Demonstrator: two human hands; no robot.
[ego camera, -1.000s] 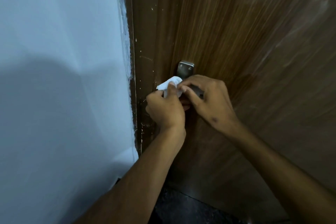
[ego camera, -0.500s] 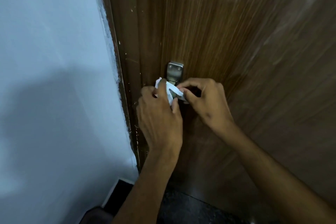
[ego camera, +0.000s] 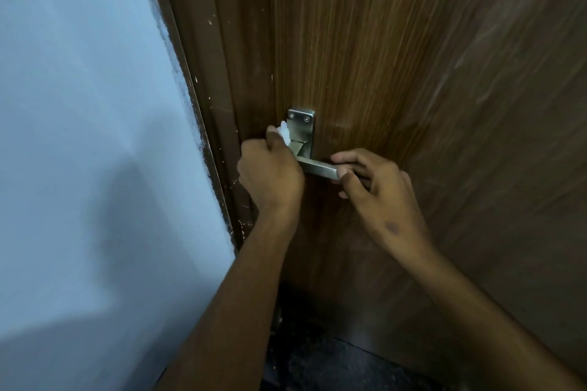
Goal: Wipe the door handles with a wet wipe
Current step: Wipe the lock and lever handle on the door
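Where no writing shows, left hand (ego camera: 270, 174) fisted around wet wipe (ego camera: 283, 132), right hand (ego camera: 374, 187) pinching door handle (ego camera: 319, 167).

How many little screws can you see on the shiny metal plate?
2. One screw sits at the plate's top left corner, the other screw at its top right. The left hand and the handle cover the plate's lower part, so more may be hidden.

— Where does the camera look from?
— One head-worn wide-angle view, facing forward and down, close to a brown wooden door (ego camera: 397, 73) and its steel lever handle (ego camera: 319, 168).
— What frames it?
— A pale wall (ego camera: 79, 136) left, dark floor (ego camera: 317, 365) below.
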